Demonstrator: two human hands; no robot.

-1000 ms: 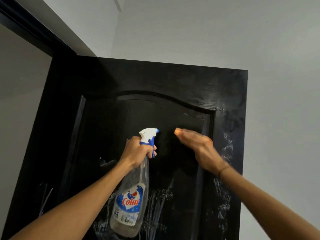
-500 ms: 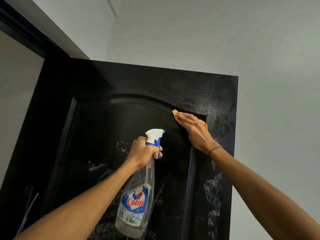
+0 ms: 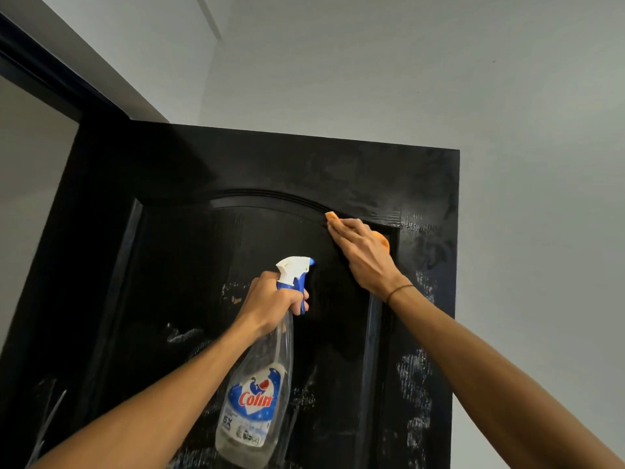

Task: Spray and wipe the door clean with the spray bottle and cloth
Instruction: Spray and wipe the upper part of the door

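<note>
A: Door status? Hands?

B: Right hand flat, fingers straight, pressing orange cloth into arched groove near top. Left hand curled round spray bottle neck, held just off the panel.

A: Advice?

B: Likely best to follow the groove's curve, press firmly, then do white streaks lower right.

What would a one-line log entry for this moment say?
left hand: grips spray bottle | right hand: presses cloth on door arch
</note>
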